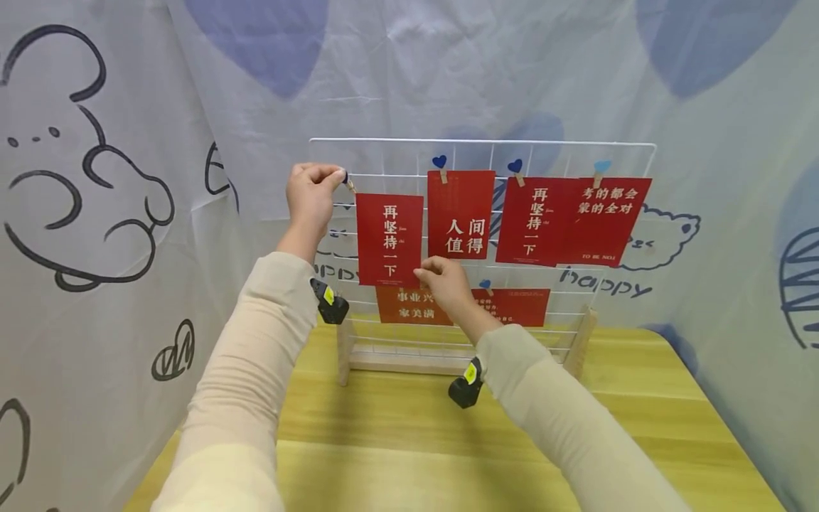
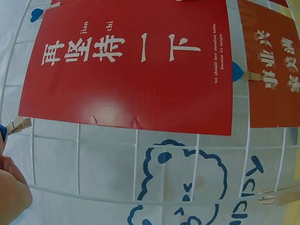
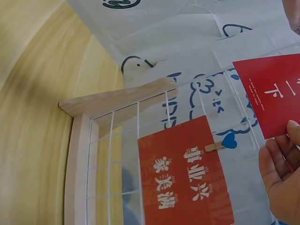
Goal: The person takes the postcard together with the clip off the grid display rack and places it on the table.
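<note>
- Head view, fixture: 1 white wire rack (image 1: pixel 397 361) with a wooden base, standing on a wooden table (image 1: pixel 397 455) before a pale printed cloth (image 1: pixel 384 71).
- Held card: 1 red card (image 1: pixel 390 240), upright at the upper left of the rack, in front of the wires; whether its back touched them could not be told.
- Left hand (image 1: pixel 311 195): raised beside the card's upper left corner, thumb and fingers pinching 1 wooden peg (image 2: pixel 19 124) topped with a blue heart. The peg's tip met that corner; whether it had bitten on both card and wire could not be made out.
- Right hand (image 1: pixel 448 284): thumb and fingers pinching the same card at its lower right corner.
- Done, upper row: 3 cards hung to the right, namely a large-lettered card (image 1: pixel 461 206), a middle card (image 1: pixel 530 220) and an end card (image 1: pixel 604 227), each with 1 heart-topped peg near its upper edge.
- Done, lower row: 2 cards hung, an orange-red card (image 3: pixel 185 173) and a lower right card (image 1: pixel 527 309), the latter partly hidden by the right arm; each bore 1 blue heart peg.
- Left over, by judgement: the fastening of the held card; 5 of 6 visible cards hung without a hand's support.
</note>
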`<action>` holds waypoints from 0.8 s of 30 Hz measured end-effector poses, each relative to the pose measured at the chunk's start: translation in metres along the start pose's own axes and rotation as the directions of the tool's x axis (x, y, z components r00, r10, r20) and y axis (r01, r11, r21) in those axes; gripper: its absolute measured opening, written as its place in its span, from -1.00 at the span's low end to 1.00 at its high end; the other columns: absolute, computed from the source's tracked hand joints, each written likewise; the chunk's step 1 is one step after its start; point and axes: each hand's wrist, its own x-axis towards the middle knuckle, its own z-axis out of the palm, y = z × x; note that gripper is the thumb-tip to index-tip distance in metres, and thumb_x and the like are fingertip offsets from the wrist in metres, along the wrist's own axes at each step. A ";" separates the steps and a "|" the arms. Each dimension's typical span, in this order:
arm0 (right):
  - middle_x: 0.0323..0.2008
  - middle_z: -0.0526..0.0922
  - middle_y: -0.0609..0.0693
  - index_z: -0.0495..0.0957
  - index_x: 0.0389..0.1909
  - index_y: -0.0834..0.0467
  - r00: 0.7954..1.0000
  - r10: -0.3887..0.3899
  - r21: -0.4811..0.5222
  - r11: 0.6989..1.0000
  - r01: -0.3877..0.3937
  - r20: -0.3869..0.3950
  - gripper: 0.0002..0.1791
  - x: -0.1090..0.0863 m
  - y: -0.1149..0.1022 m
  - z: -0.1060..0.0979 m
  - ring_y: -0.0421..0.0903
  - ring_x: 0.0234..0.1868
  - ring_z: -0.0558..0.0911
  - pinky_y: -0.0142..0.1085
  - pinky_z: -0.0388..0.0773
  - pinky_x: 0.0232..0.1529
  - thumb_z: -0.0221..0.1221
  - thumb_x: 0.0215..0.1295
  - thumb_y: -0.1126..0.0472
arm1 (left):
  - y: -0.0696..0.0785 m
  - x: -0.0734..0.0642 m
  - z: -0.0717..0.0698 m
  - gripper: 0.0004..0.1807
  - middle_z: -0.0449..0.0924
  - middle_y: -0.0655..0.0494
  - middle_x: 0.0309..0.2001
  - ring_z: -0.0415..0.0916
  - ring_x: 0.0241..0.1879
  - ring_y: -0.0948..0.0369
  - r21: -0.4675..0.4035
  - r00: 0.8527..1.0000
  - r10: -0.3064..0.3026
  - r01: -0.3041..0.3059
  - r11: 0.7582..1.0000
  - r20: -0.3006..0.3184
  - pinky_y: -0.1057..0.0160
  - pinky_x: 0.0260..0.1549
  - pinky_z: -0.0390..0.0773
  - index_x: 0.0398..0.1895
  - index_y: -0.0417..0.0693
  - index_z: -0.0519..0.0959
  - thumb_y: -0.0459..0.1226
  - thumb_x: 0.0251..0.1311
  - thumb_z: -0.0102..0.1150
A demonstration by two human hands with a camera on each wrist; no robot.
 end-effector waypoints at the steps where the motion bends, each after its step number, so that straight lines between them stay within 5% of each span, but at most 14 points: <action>1: -0.43 0.47 0.07 0.48 -0.31 0.26 1.000 0.003 0.001 1.000 -0.003 0.000 -0.85 -0.001 0.001 0.000 0.09 -0.29 0.46 -0.07 0.42 -0.18 0.04 0.20 0.25 | -0.001 -0.001 0.000 -0.79 0.23 0.18 -0.30 0.25 -0.23 0.29 0.000 1.000 -0.008 0.008 1.000 0.003 0.44 -0.28 0.36 -0.31 -0.35 0.54 -0.33 0.07 0.10; 11: -0.42 0.49 0.06 0.50 -0.28 0.25 1.000 0.009 -0.044 0.999 -0.010 -0.007 -0.83 -0.013 0.015 -0.006 -0.02 -0.32 0.47 -0.16 0.45 -0.20 0.04 0.20 0.23 | -0.013 -0.007 -0.002 -0.81 0.24 0.18 -0.31 0.25 -0.23 0.29 0.022 0.999 -0.045 0.045 0.999 -0.019 0.47 -0.28 0.34 -0.29 -0.34 0.54 -0.36 0.08 0.08; 24: -0.40 0.49 0.06 0.50 -0.27 0.27 0.997 0.072 -0.021 0.997 -0.073 -0.038 -0.81 -0.015 0.041 -0.015 -0.01 -0.30 0.50 -0.21 0.46 -0.19 0.04 0.20 0.23 | -0.048 -0.020 0.007 -0.77 0.29 0.06 -0.21 0.22 -0.18 0.24 0.069 0.992 -0.124 0.121 0.990 0.039 0.43 -0.26 0.30 -0.19 -0.28 0.52 -0.31 0.14 0.02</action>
